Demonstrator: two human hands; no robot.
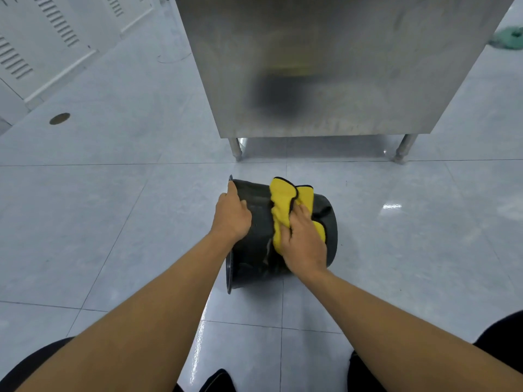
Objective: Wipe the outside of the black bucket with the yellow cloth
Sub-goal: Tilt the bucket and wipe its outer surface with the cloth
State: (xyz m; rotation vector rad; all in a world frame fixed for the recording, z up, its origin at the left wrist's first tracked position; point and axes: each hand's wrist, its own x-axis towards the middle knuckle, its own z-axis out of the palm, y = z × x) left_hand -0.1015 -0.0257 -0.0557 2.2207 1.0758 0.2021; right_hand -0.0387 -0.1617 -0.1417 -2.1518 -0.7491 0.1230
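Round plastic bucket (254, 236), glossy black, pale scuff streaks down its side. Draped over it, a bright yellow microfibre cloth (283, 205) with thin black edging. Beneath the bucket, pale grey-blue glossy floor tiles (113, 210) with dark grout lines. Behind the bucket, a brushed silver steel cabinet (325, 66) mirrors smudges of black and yellow.

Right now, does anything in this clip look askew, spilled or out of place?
The bucket lies on its side on the floor, rim to the left, but the left hand steadies it while the right hand presses the cloth on its wall. A green clump sits on the floor far right. No spill shows.
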